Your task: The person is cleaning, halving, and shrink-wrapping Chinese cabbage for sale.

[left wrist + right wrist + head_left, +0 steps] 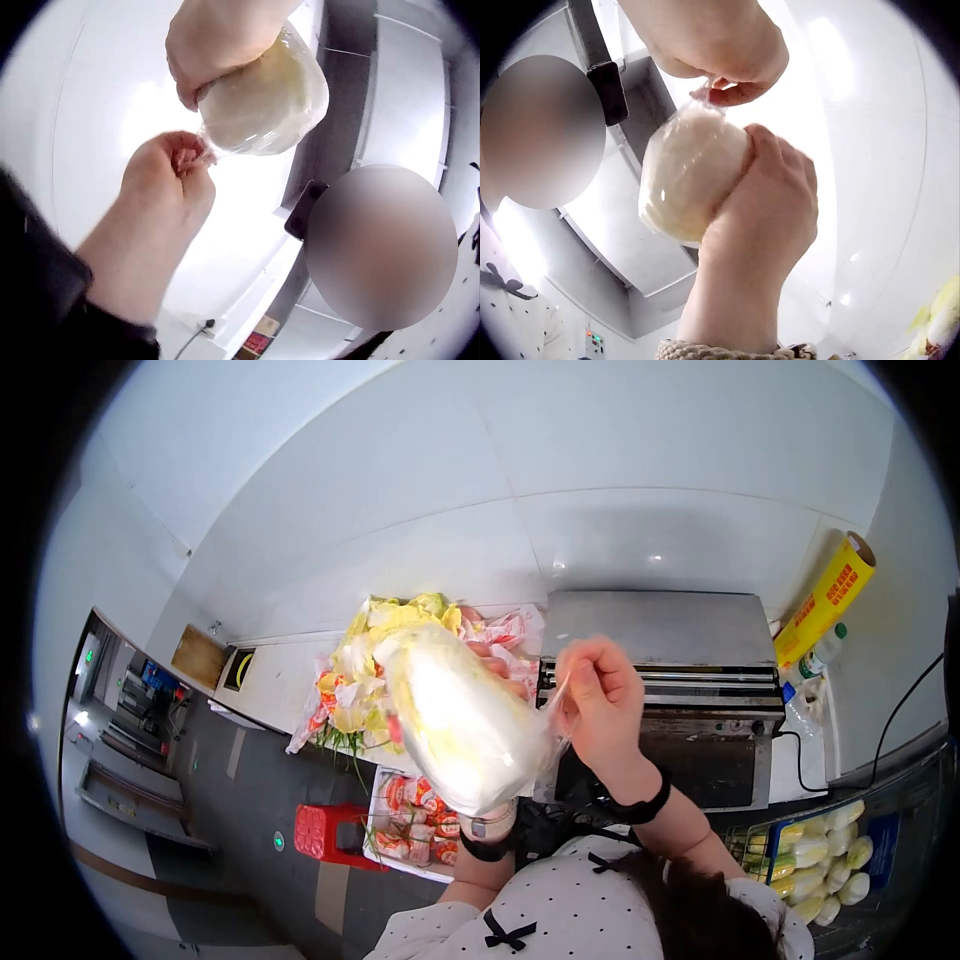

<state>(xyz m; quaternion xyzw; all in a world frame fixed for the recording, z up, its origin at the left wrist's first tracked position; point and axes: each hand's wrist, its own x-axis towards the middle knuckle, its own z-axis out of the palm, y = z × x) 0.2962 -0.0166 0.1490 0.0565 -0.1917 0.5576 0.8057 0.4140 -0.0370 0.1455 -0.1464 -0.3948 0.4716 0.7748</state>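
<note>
A pale napa cabbage [465, 720] in clear plastic film is held up in front of the body, tilted, with shiny creases over its surface. My left hand [769, 187] grips it from the side, fingers curled round it; in the head view most of that hand is hidden behind the cabbage. My right hand [605, 700] pinches the gathered film [709, 97] at the cabbage's end, thumb against curled fingers. Below the right hand stands a metal wrapping machine [655, 630] with a flat steel top and rollers at its front.
Loose yellow cabbage leaves [355, 660] lie heaped on red-and-white plastic at the counter's left. Under them stands a white box [375, 810] of red-and-white packages, beside a red stool [320, 835]. To the right are a yellow tube [825, 600], a bottle [825, 650] and a crate of cabbages [820, 860].
</note>
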